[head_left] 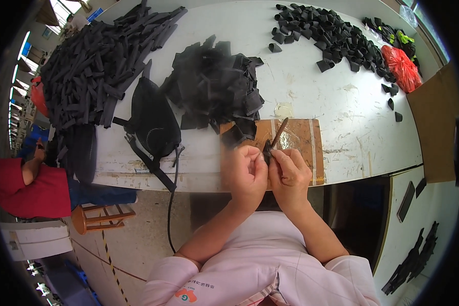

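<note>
The single camera is sitting on the person's head and is looking steeply down over the pink sleeves, so the two hands, the left hand (244,173) and the right hand (289,176), are appearing close in the lower middle. The white table (311,86) is stretching away toward the top, its edges bending near the dark round rim. No second view is sharing the scene.

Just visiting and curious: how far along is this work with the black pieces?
Looks partly done: a heap of folded black loops lies at the table's far right. In hand: both hands, left hand and right hand, pinch one small black piece with a brown stick. Left: big piles of flat strips and cut pieces.
</note>
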The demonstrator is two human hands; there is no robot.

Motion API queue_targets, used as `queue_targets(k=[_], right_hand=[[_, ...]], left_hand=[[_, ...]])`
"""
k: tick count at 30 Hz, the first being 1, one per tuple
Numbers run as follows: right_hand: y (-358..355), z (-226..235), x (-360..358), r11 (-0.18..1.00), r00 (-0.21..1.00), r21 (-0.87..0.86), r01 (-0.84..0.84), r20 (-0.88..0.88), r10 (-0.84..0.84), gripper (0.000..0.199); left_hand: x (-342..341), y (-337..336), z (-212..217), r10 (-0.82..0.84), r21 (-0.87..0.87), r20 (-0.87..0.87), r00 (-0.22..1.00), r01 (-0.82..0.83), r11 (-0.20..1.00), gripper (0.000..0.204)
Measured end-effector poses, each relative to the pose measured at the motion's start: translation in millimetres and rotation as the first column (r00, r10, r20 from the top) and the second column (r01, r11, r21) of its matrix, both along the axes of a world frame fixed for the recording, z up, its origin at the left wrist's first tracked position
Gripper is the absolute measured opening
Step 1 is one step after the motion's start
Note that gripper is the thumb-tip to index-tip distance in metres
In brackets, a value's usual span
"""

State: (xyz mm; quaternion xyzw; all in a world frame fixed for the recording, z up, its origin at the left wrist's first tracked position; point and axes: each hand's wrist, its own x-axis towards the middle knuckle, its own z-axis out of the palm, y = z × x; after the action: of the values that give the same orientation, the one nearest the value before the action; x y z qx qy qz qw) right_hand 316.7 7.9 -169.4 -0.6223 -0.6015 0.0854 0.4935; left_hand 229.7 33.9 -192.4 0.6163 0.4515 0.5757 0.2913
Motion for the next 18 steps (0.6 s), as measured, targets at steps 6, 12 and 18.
queue_targets(k=[6,12,18], right_hand=[[2.3,11.7,13.2,0.914,0.533,-0.254,-0.316,-0.845,-0.05,0.004],[5.2,7.8,27.4,0.781,-0.298,0.117,-0.613,-0.95,-0.091,0.013],[13.6,54.8,45.7,0.834,0.234,0.007,-0.552,-0.958,0.163,0.026]], left_hand=[[-28.3,8.8,28.1,-0.012,-0.308,0.93,0.368,0.795,0.523,0.029],[-9.5,0.1,27.1,-0.136,-0.128,0.116,0.984,0.151,0.98,0.006],[-24.0,31.2,73.5,-0.108,-0.306,0.745,0.658,0.481,0.821,0.011]])
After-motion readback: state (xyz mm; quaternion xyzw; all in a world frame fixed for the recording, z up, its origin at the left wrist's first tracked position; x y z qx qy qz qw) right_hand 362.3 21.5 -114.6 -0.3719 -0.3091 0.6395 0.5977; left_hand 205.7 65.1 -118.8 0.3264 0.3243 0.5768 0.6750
